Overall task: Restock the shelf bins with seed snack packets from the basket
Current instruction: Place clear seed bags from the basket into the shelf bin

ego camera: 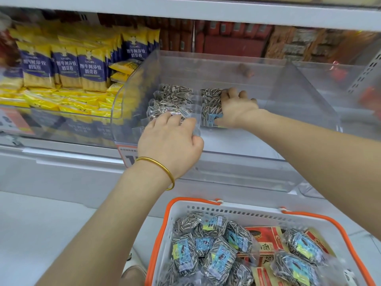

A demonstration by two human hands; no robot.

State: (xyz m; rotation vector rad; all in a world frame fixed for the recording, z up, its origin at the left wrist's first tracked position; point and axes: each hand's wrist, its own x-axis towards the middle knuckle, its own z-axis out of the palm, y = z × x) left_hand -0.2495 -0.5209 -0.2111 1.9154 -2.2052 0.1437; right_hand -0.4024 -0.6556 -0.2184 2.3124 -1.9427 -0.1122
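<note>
Sunflower seed packets (173, 100) are gripped in two rows in the clear shelf bin (226, 58), by the left hand (171, 141) and the right hand (235, 108), with more left in the near basket (179, 205); light, soft and slippery, they are judged best taken across the plump middle.

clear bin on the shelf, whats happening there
A person is filling the clear bin with seed packets. The left hand grips the front of the left row, and the right hand holds the right row between thumb and fingers, apparently straightening it. Much of the bin floor is bare, and the basket below holds many more packets.
</note>
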